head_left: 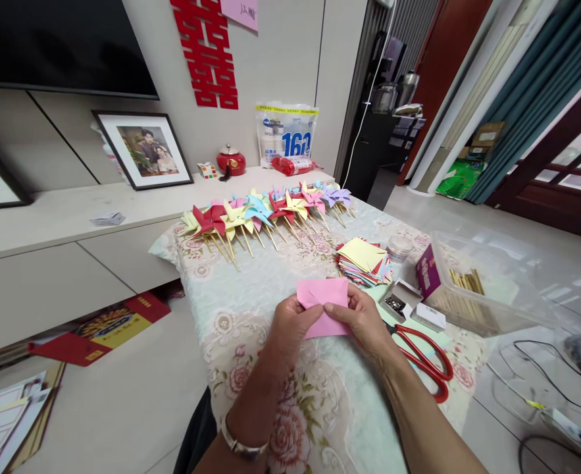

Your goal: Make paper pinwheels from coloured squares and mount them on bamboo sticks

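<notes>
Floral tablecloth [329,408] covers the table; finished paper pinwheels [265,214] lie in a row at the far edge. Near centre, left hand [290,326] and right hand [364,319] both pinch the pink paper square [322,299], held above the cloth. Risk: uneven pinch skews the crease; red scissors [426,362] lie just right of the right wrist and could be knocked.

— Item under inspection?

— One pink paper square [324,304], thin and matte, partly folded: a flap is turned over along its upper left edge.

— Pose?

— Held off the floral tablecloth, face tilted toward the camera, lower portion covered by fingers.

— Position?

— Centre of the table, between both hands, just left of the red scissors.
</notes>
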Demonstrator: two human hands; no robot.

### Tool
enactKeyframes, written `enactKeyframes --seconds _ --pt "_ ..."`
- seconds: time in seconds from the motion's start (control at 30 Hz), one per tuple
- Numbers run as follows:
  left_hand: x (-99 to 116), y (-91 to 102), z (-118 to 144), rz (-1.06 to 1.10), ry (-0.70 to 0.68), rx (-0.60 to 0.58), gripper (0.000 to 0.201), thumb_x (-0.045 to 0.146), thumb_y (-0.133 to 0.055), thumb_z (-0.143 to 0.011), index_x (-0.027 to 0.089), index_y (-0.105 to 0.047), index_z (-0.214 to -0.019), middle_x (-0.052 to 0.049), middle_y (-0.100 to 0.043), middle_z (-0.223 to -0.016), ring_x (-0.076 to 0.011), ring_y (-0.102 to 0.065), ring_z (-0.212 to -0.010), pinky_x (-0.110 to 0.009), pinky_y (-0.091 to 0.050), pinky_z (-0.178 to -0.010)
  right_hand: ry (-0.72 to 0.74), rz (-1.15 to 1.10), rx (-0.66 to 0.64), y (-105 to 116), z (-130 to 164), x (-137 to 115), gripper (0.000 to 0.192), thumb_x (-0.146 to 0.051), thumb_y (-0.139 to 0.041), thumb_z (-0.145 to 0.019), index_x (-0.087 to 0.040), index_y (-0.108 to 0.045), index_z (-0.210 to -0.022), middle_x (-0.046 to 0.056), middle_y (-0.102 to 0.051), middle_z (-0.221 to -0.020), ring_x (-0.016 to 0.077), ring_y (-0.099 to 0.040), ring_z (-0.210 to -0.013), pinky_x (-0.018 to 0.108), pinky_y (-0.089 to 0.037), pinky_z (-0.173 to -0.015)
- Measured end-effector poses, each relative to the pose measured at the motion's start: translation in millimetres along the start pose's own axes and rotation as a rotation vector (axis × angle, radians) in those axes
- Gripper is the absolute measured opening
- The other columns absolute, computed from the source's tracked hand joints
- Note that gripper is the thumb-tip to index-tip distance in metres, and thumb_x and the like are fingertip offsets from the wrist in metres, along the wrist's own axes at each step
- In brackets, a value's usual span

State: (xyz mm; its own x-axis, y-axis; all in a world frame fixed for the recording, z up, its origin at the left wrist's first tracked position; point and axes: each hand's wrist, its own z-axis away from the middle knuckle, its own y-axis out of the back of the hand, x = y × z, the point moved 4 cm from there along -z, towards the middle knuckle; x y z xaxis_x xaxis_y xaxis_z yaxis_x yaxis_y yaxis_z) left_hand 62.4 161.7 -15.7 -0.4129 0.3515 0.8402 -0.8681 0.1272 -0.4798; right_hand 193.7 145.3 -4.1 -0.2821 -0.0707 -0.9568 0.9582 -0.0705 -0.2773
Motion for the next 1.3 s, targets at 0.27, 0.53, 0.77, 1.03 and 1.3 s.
enactKeyframes --seconds 0.27,0.53,0.77,1.03,1.3 --pt "-1.4 14.6 -7.8 0.051 -0.006 0.064 0.035 0.027 -0.082 -0.059 0.011 -0.074 -0.089 -0.006 -0.076 -0.074 -0.0187 -0.066 -0.065 -0.028 -0.050 -0.066 0.227 0.051 0.254 21.7 -3.0 -9.6 0.050 -0.027 -0.088 -0.060 -0.022 -0.072 -0.107 0.002 -0.069 -0.091 0.0145 -0.060 -0.072 0.030 -0.049 -0.068" --pt "2.7 18.9 -8.0 0.147 0.008 0.058 0.042 0.027 -0.083 -0.058 0.012 -0.073 -0.096 -0.006 -0.076 -0.074 -0.0237 -0.070 -0.072 -0.030 -0.052 -0.069 0.423 0.409 0.028 12.6 4.7 -18.4 0.010 -0.024 -0.074 -0.082 -0.026 -0.079 -0.090 0.002 -0.066 -0.087 0.0169 -0.058 -0.080 0.030 -0.042 -0.070" --pt "6.7 19.9 -6.0 0.059 -0.054 0.148 0.031 0.025 -0.079 -0.060 0.011 -0.072 -0.087 -0.005 -0.075 -0.072 -0.0179 -0.065 -0.062 -0.027 -0.050 -0.063 0.495 0.604 -0.136 4.3 8.8 -21.0 0.017 -0.018 -0.064 -0.089 -0.026 -0.078 -0.094 0.004 -0.066 -0.086 0.0189 -0.060 -0.082 0.032 -0.043 -0.072" --pt "1.5 24.7 -10.5 -0.094 -0.141 0.163 0.032 0.028 -0.074 -0.063 0.010 -0.072 -0.089 -0.002 -0.070 -0.067 -0.0186 -0.062 -0.065 -0.028 -0.048 -0.064 0.476 0.673 -0.214 2.8 9.6 -18.8 0.013 -0.023 -0.064 -0.092 -0.024 -0.077 -0.097 0.005 -0.067 -0.089 0.0192 -0.062 -0.084 0.032 -0.045 -0.076" --pt "2.7 19.3 -9.6 -0.197 -0.134 0.142 0.027 0.028 -0.073 -0.060 0.011 -0.073 -0.081 -0.002 -0.070 -0.070 -0.0168 -0.059 -0.064 -0.026 -0.046 -0.063 0.268 0.672 -0.167 1.7 8.6 -16.2 0.019 -0.037 -0.065 -0.090 -0.020 -0.071 -0.083 0.002 -0.065 -0.080 0.0177 -0.056 -0.075 0.030 -0.041 -0.070"
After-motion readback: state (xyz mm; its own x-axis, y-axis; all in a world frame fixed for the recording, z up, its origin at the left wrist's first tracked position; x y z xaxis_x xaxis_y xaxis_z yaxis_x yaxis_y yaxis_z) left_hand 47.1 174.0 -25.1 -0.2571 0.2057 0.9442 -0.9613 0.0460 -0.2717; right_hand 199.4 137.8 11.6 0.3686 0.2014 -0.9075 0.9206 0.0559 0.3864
